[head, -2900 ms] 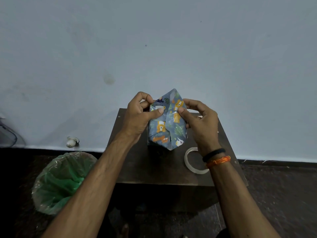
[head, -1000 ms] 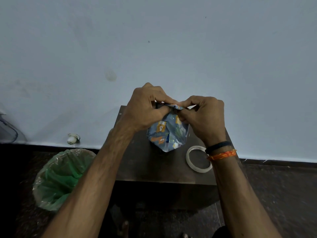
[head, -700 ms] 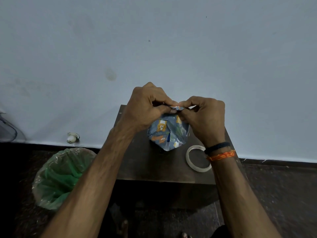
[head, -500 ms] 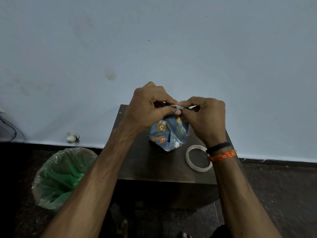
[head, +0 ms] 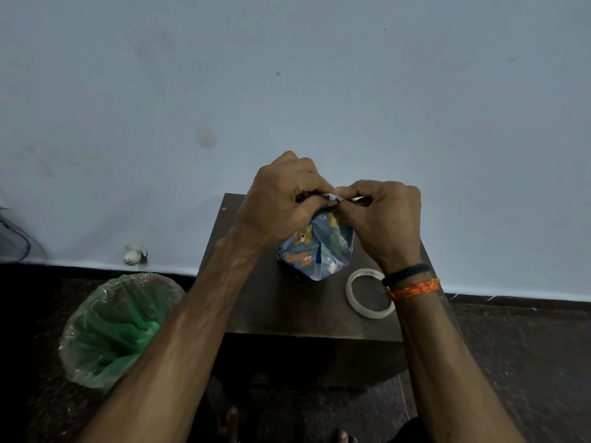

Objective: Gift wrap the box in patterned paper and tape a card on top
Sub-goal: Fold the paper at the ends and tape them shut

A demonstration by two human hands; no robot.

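The wrapped box (head: 316, 251) stands on end on the dark table (head: 271, 302), well back from its front edge. Both hands meet at the box's top — the left hand (head: 281, 206) and right hand (head: 383, 219) curl over and pinch the patterned paper there, though the fold itself seems hidden. The tape roll (head: 367, 294) lies on the table just right of the box.
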